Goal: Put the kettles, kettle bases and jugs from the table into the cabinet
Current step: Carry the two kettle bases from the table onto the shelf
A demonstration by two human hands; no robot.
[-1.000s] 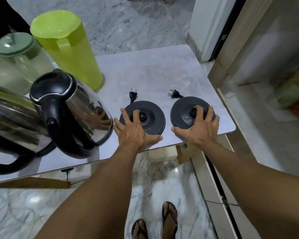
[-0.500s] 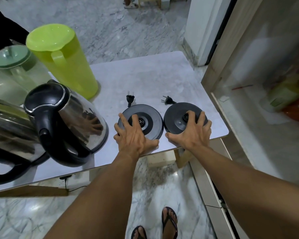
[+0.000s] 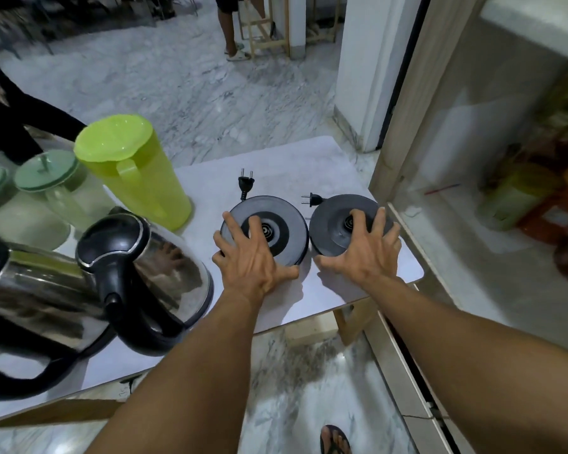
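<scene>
Head view: left hand (image 3: pixel 251 253) fingers splayed, grasping left kettle base (image 3: pixel 276 224); right hand (image 3: pixel 363 253) likewise grasping right kettle base (image 3: pixel 333 221) on table (image 3: pixel 295 162).

The round plastic kettle base on the left (image 3: pixel 277 221) is showing black w/ a grey centre ring; the round plastic base on the right (image 3: pixel 333 221) is showing plain black. The tall plastic jug (image 3: pixel 138 172) is showing lime green. The steel kettle (image 3: pixel 151 267) is showing mirror silver w/ black lid & handle. The tabletop (image 3: pixel 276 168) is showing pale grey marbling.
</scene>
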